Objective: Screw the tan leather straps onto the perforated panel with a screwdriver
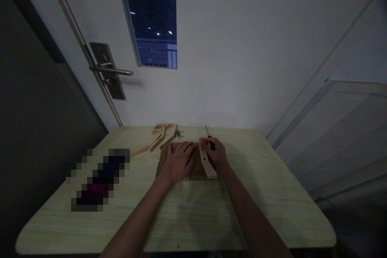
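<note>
My left hand [180,160] lies flat with fingers spread on a brown, rough-edged board [195,173]. Along the board's right side rests a pale wooden piece [208,168] with dark holes in it. The fingers of my right hand [216,152] are closed at the far end of this piece. Whether something small is between the fingertips I cannot make out. A screwdriver [211,143] with a black handle is right by my right hand, its shaft pointing away from me. Part of its handle is hidden by the fingers.
Curved wooden hooks [161,137] lie at the back left, with several screws [179,134] beside them. A blurred-out dark object [102,177] is on the left of the table [266,209]. Behind the table stands a white door [236,48] with a metal handle [113,71].
</note>
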Demonstrator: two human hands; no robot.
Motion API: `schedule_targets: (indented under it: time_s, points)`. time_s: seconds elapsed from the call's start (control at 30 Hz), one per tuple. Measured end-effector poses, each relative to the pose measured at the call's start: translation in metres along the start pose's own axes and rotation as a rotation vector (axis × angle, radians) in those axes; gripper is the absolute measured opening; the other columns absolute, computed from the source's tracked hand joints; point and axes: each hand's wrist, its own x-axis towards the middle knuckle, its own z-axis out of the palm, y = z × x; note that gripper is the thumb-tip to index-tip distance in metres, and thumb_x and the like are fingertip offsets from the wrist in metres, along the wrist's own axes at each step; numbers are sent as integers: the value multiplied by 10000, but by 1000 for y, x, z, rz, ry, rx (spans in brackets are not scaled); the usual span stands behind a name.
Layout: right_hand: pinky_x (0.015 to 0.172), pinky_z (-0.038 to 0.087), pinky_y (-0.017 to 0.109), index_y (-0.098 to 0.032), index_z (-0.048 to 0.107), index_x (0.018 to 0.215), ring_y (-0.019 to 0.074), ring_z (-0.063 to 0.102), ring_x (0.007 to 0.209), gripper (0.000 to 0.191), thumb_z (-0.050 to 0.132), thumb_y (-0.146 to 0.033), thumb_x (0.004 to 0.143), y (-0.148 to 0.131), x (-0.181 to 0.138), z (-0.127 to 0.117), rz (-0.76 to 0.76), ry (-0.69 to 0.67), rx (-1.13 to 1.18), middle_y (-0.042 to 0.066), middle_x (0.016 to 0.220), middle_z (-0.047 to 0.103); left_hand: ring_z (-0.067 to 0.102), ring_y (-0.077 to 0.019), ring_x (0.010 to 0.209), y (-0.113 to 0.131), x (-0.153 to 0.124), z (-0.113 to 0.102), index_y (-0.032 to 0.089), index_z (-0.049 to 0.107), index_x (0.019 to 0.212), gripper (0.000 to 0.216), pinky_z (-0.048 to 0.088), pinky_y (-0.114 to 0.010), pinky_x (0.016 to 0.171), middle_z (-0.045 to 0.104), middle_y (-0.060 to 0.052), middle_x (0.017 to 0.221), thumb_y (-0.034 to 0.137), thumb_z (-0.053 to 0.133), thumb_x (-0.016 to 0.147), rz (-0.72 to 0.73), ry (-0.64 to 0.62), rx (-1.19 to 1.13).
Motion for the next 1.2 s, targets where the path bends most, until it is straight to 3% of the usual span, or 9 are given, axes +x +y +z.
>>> schedule_targets:
  time_s: [0.2,0.4,1.2]
  points:
    - [803,523,376,-213,713,839,232,671,858,300,648,-498,771,-1,-2,-1,8,-7,-2,96,896,736,424,-305,1365,0,-1,1,303,468,1399,509,185,-673,1130,500,-98,1459,543,449,950,46,50,11]
    - [799,525,374,-218,709,825,228,671,842,316,645,-522,767,-3,-2,-2,20,7,-3,86,875,739,440,-328,1349,-6,0,5,375,484,1387,573,174,-693,1116,508,-72,1452,664,463,893,45,65,3]
    - [792,510,358,-214,659,833,215,645,814,279,590,-483,798,-3,-6,-1,-2,17,-18,79,871,721,441,-305,1345,-5,0,4,381,454,1407,555,168,-680,1118,519,-58,1449,645,426,919,67,64,-2]
